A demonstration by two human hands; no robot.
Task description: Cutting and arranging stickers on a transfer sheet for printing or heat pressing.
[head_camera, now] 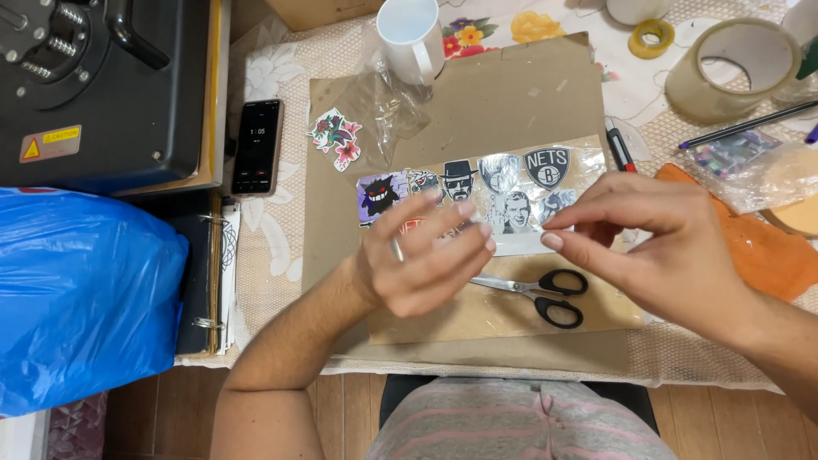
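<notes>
Stickers on a glossy clear strip (477, 192), printed with cartoon and portrait cutouts, lie across a brown cardboard sheet (511, 94), long axis running left to right, just beyond both hands; the right hand (648, 247) pinches the strip's right near edge between thumb and forefinger, narrow and closed on it; the left hand (430, 255) hovers over the strip's left half, fingers loosely curled, holding nothing that I can make out. Black-handled scissors (541, 294) rest near the hands, between them on the cardboard; a loose flower sticker (336, 136) and crumpled clear wrap (388, 106) sit far left; a white mug (413, 38) stands at the far edge; a dark phone (257, 145) lies further left; tape rolls (733, 68) sit far right.
</notes>
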